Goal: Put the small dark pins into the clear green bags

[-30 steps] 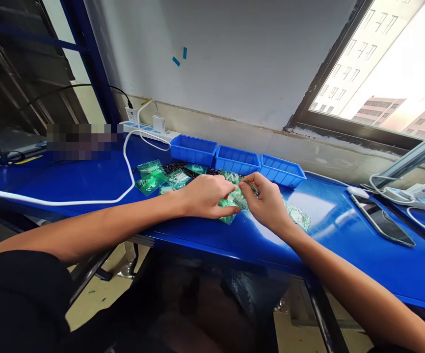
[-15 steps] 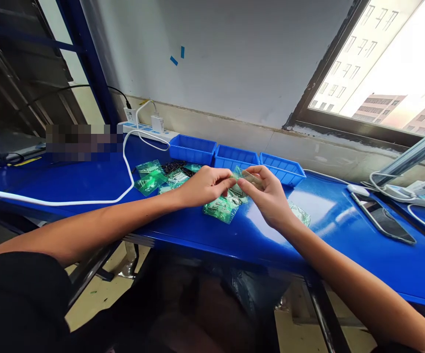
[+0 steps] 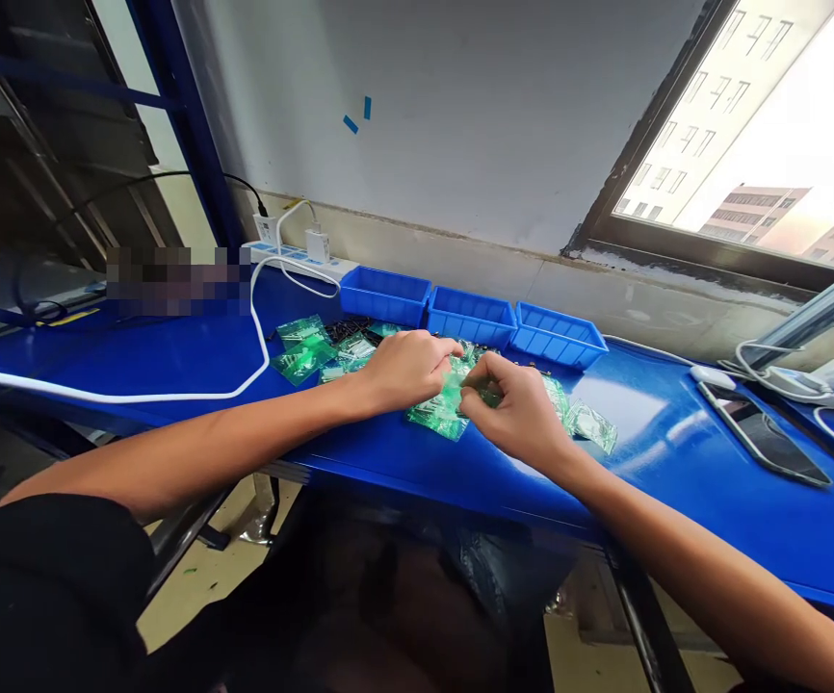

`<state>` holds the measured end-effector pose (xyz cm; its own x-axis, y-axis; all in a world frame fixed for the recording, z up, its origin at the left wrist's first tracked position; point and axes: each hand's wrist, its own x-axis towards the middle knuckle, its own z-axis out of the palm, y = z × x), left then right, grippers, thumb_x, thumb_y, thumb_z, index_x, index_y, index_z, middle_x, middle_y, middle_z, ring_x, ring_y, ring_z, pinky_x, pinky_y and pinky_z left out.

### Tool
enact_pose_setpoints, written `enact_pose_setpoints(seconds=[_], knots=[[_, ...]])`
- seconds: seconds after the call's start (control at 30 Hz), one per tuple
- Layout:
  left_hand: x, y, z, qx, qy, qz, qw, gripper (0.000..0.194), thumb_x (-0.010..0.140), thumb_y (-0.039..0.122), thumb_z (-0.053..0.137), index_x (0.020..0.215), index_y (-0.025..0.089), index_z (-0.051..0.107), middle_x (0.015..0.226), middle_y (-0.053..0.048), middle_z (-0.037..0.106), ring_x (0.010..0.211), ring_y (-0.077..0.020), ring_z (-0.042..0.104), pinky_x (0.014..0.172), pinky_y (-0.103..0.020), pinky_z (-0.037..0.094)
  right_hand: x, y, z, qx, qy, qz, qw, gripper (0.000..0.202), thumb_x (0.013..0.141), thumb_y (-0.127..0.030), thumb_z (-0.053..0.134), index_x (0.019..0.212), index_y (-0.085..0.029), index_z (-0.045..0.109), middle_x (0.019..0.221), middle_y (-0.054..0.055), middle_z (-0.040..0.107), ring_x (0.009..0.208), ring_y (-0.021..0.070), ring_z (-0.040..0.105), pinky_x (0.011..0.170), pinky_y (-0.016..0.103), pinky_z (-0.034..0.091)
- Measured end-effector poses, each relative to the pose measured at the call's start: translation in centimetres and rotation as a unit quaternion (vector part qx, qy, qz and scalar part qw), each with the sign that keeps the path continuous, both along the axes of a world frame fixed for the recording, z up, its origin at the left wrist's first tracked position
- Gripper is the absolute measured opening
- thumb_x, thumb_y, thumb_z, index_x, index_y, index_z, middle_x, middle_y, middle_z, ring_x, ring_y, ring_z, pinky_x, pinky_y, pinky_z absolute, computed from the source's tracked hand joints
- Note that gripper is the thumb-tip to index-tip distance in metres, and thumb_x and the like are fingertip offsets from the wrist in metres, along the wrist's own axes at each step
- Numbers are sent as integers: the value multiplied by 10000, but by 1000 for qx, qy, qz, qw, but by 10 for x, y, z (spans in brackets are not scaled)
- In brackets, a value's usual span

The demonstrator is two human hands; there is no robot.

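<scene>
Over a pile of small clear-green plastic packets (image 3: pixel 437 420), my two hands are close together but apart. My left hand (image 3: pixel 406 371) has its index finger reaching forward and the thumb and other fingers curled beneath; what they grip, if anything, is hidden. Thumb and index finger of my right hand (image 3: pixel 514 409) are pinched together at the pile's green plastic, and I cannot make out what is between them. More packets (image 3: pixel 305 358) lie left of my left hand, and one packet (image 3: pixel 594 426) lies beyond my right wrist.
Three blue bins (image 3: pixel 471 318) stand in a row along the wall behind the packets. Small black pieces (image 3: pixel 345 329) lie before the left bin. A white cable (image 3: pixel 262 327) crosses the blue table (image 3: pixel 388 462) from a power strip (image 3: pixel 294 260). A phone (image 3: pixel 764 431) lies at right.
Both hands have lowered toward the pile. The small clear packet that was stretched between my fingertips no longer shows plainly there. The view has shifted slightly.
</scene>
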<state>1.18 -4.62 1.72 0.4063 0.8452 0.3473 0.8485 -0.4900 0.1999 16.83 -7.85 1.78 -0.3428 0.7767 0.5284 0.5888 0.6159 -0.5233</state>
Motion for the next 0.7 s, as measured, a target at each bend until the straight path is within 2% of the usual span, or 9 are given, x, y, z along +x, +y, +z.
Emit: enact_pose_setpoints(seconds=[0.1, 0.23, 0.4, 0.53, 0.7], knots=[[2, -2, -2, 3, 28, 6, 1000, 376, 828, 214, 364, 1066, 218, 654, 984, -62, 699, 889, -231, 643, 711, -296, 475, 1, 2, -1, -11, 55, -16, 998, 71, 677, -200, 501, 629, -205, 449, 495, -61, 484, 430, 64, 378, 449, 220, 304], [5, -8, -9, 23, 85, 0, 996, 293, 804, 243, 399, 795, 151, 676, 797, -114, 670, 721, -239, 636, 583, -295, 434, 3, 4, -2, -41, 139, -20, 989, 103, 738, -272, 528, 692, -209, 460, 533, -52, 510, 458, 86, 472, 454, 230, 348], [7, -11, -8, 46, 48, -38, 997, 321, 816, 316, 419, 625, 154, 620, 675, -90, 621, 643, -205, 595, 536, -277, 377, 6, 8, 3, -28, 190, -13, 981, 133, 723, -277, 578, 698, -205, 469, 645, -28, 546, 587, 93, 493, 536, 246, 376], [3, -7, -2, 19, -35, -43, 998, 281, 821, 278, 414, 676, 163, 626, 669, -51, 631, 621, -168, 570, 524, -251, 334, 8, 12, 7, -89, 147, 15, 985, 191, 677, -286, 620, 662, -200, 450, 641, -37, 524, 595, 85, 455, 521, 239, 329], [-2, -3, -1, -30, -101, -67, 992, 284, 835, 236, 384, 791, 175, 658, 687, -19, 652, 612, -141, 561, 544, -239, 330, 8, 9, 9, -112, 117, 15, 987, 156, 668, -273, 611, 780, -192, 539, 647, -37, 529, 574, 82, 442, 500, 236, 325]])
